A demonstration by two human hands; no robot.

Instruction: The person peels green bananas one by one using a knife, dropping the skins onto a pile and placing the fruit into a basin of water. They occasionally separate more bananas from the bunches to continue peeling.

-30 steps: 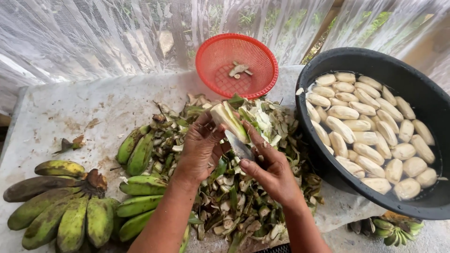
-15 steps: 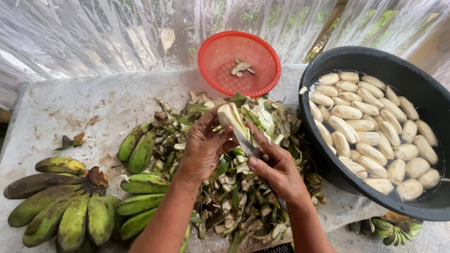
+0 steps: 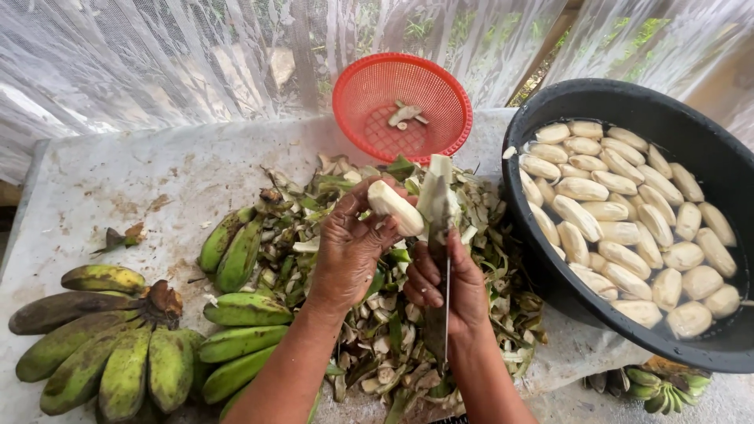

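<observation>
My left hand point(image 3: 351, 245) grips a banana point(image 3: 394, 207) whose pale flesh is mostly bared. My right hand point(image 3: 446, 290) holds a knife point(image 3: 441, 259) upright, blade pointing up, with a strip of green peel point(image 3: 437, 195) lifted on it beside the banana. Both hands hover over a heap of green peelings point(image 3: 393, 330) on the pale table point(image 3: 141, 180).
A black tub point(image 3: 628, 102) of water at the right holds several peeled bananas point(image 3: 620, 232). A red basket point(image 3: 402, 106) with a few scraps stands behind the heap. Unpeeled green bananas lie at left in a bunch point(image 3: 102, 345), with loose ones point(image 3: 236, 251) nearby. White netting hangs behind.
The knife has swung from slanting under the banana to upright, pulling a strip of peel away. The banana now shows more bare flesh.
</observation>
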